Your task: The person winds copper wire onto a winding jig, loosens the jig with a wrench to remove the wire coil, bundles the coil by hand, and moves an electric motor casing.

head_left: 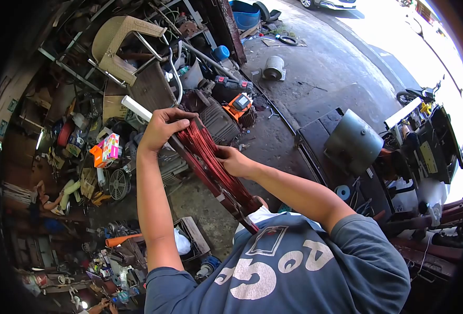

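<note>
A long bundle of reddish copper wire [204,144] stretches along a dark, narrow frame [210,183], which slants from upper left down to my shirt front. My left hand [163,128] is closed around the upper end, its thumb laid over the top near the wire. Partway down the bundle's right side, my right hand [235,162] pinches the strands; its fingertips are partly hidden behind the wire. The lower end of the wire rests close to my lap. A white bar [136,108] juts out beyond my left hand.
A beige chair [106,49] lies tilted on piled scrap. An orange-and-black device [238,106] sits on motor parts ahead. A grey motor housing [274,68] stands on the concrete floor. To the right, a large metal cylinder [354,141] rests on a dark bench. Cluttered tools lie at left.
</note>
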The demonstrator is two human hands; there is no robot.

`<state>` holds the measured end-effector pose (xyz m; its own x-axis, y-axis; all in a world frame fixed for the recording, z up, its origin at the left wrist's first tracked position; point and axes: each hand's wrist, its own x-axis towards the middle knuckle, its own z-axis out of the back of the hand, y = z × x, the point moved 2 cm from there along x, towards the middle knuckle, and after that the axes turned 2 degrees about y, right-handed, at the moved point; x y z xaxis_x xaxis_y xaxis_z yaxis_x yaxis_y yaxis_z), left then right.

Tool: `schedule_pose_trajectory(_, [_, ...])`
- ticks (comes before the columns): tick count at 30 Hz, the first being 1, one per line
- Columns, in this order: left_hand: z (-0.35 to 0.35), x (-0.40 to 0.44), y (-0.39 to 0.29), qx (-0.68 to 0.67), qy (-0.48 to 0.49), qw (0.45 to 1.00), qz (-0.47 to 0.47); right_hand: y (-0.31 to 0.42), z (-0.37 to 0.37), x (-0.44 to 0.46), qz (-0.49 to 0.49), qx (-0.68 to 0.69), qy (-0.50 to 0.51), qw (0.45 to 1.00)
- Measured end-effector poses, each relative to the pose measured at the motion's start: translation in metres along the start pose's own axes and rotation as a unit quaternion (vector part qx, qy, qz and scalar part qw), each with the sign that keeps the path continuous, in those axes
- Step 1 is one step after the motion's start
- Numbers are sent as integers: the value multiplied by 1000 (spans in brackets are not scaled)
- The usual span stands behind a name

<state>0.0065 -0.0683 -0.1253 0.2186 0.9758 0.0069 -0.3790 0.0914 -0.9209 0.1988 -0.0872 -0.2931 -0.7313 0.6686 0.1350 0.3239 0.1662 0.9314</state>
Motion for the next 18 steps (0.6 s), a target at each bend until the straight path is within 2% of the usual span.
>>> schedule_pose_trajectory(3, [-3,1,-4,1,2,1000,2,-8,2,-6,-97,60,15,993])
schedule_pose_trajectory(7, [-6,4,-4,-6,9,1000,9,-14,2,-9,-178,101,-21,979])
schedule_pose_trajectory(11, [-11,6,-8,-8,14,1000,8,-25,-2,-8,-151,125,-54,979])
schedule_pose_trajectory(15, [-13,9,-10,12,20,1000,-8,-22,-1,-6,-194,97,-92,972])
schedule_pose_trajectory(18, [-12,11,-6,16,15,1000,2,-16,-2,-14,-162,170,-82,969])
